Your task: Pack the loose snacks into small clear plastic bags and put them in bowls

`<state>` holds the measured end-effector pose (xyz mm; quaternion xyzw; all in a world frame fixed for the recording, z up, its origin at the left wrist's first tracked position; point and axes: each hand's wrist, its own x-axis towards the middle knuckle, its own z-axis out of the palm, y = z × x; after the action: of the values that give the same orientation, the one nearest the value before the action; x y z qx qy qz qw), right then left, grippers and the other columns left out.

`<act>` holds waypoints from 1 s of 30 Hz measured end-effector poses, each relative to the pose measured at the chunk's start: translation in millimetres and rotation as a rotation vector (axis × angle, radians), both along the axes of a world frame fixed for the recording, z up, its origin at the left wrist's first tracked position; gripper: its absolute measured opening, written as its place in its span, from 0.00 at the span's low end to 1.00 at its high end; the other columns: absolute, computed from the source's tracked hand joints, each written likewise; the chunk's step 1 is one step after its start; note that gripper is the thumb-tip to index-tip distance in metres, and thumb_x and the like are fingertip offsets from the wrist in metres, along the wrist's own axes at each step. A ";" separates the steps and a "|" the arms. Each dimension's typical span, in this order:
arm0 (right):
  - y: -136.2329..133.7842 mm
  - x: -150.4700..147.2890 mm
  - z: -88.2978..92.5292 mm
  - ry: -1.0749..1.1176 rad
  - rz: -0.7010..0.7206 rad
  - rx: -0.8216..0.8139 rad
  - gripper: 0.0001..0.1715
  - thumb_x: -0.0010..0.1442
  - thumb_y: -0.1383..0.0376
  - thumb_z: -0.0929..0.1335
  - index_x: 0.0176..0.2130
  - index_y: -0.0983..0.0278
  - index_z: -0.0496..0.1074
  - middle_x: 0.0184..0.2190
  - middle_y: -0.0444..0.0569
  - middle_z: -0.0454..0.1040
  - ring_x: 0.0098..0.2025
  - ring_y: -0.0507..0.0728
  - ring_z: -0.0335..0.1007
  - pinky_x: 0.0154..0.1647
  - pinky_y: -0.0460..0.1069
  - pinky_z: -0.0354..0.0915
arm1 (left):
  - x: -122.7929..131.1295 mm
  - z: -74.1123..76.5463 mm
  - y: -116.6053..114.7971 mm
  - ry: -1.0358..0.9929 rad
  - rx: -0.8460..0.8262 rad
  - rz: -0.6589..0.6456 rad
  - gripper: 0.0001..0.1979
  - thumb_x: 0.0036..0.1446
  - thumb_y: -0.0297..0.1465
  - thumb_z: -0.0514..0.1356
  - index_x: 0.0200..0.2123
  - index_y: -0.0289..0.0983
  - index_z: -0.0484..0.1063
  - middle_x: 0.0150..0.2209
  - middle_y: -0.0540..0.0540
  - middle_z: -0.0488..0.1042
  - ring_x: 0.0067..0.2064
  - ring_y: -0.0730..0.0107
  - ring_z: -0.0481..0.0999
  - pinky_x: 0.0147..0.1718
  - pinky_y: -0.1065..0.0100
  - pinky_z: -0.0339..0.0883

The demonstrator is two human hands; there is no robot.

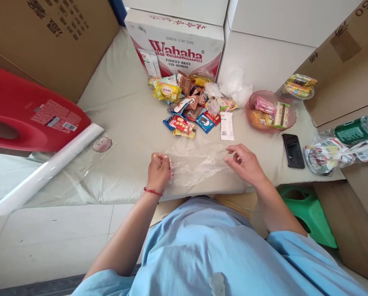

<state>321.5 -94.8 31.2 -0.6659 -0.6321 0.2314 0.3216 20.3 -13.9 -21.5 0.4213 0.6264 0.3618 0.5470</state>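
A crinkled clear plastic bag [196,166] stretches low over the cloth-covered table between my two hands. My left hand [158,168], with a red string bracelet at the wrist, is closed on its left end, and a bit of pink shows at the fingers. Beside the right end, my right hand [244,163] has its fingers bent and apart. Whether its fingertips touch the plastic I cannot tell. Beyond the bag lies a pile of wrapped snacks [188,102], with a yellow packet [167,91], a blue packet [206,121] and a white packet [227,126] among them.
A pink bowl [252,123] holds several snacks, with a phone [293,151] nearby. A white roll [48,168] and red jug [32,111] lie left. A Wahaba carton [174,45] stands behind. Bottles [359,128] lie right; a green stool [310,213] stands below.
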 end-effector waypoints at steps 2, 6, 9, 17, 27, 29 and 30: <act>4.5 -7.3 -10.1 -0.050 0.009 -0.035 0.19 0.67 0.51 0.68 0.52 0.59 0.74 0.46 0.52 0.75 0.30 0.54 0.68 0.39 0.53 0.68 | -6.0 2.7 2.0 0.099 0.041 -0.033 0.10 0.63 0.40 0.57 0.36 0.44 0.59 0.22 0.55 0.65 0.19 0.69 0.62 0.21 0.68 0.55; 10.5 0.6 -39.5 -0.181 -0.212 -0.078 0.20 0.66 0.56 0.67 0.53 0.64 0.74 0.52 0.59 0.71 0.35 0.58 0.71 0.44 0.56 0.68 | -22.6 11.3 -5.5 0.502 0.476 0.070 0.13 0.57 0.39 0.65 0.39 0.40 0.66 0.36 0.44 0.73 0.36 0.59 0.73 0.37 0.59 0.65; 12.4 4.2 -50.5 -0.229 -0.172 -0.165 0.14 0.63 0.61 0.69 0.48 0.62 0.75 0.47 0.56 0.74 0.39 0.60 0.72 0.43 0.55 0.68 | -19.9 17.2 -26.5 0.658 0.895 0.000 0.11 0.57 0.35 0.66 0.41 0.40 0.70 0.46 0.38 0.74 0.49 0.51 0.73 0.48 0.53 0.63; 21.2 7.5 -49.1 -0.181 -0.095 -0.210 0.05 0.62 0.68 0.67 0.35 0.61 0.73 0.34 0.48 0.75 0.36 0.56 0.70 0.40 0.50 0.62 | 10.8 5.3 -46.8 0.652 1.037 -0.828 0.08 0.66 0.30 0.58 0.44 0.41 0.77 0.37 0.41 0.79 0.43 0.57 0.77 0.45 0.55 0.62; 52.5 40.4 -38.5 -0.161 -0.051 -0.130 0.05 0.61 0.69 0.65 0.35 0.61 0.72 0.34 0.48 0.73 0.35 0.56 0.69 0.38 0.49 0.62 | -35.9 11.6 -66.8 0.485 1.188 -1.172 0.15 0.67 0.33 0.60 0.56 0.44 0.74 0.47 0.41 0.81 0.51 0.59 0.79 0.48 0.58 0.72; 59.8 41.1 -36.1 -0.183 -0.028 -0.101 0.06 0.62 0.70 0.65 0.35 0.62 0.72 0.35 0.49 0.73 0.36 0.56 0.69 0.39 0.49 0.62 | -33.9 25.7 -73.8 0.509 1.157 -1.136 0.18 0.67 0.37 0.60 0.58 0.43 0.74 0.53 0.38 0.80 0.54 0.55 0.78 0.50 0.57 0.73; 63.0 40.9 -34.9 -0.194 -0.016 -0.090 0.06 0.62 0.70 0.65 0.36 0.62 0.72 0.35 0.49 0.73 0.36 0.56 0.69 0.39 0.49 0.62 | -30.8 34.7 -76.1 0.511 1.141 -1.086 0.17 0.67 0.37 0.60 0.57 0.42 0.74 0.54 0.38 0.79 0.53 0.55 0.78 0.50 0.57 0.74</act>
<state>362.4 -31.8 -3.7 -0.7040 -0.6440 0.1915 0.2302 -10.5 -90.1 13.2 0.9473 0.1611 0.2027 0.1885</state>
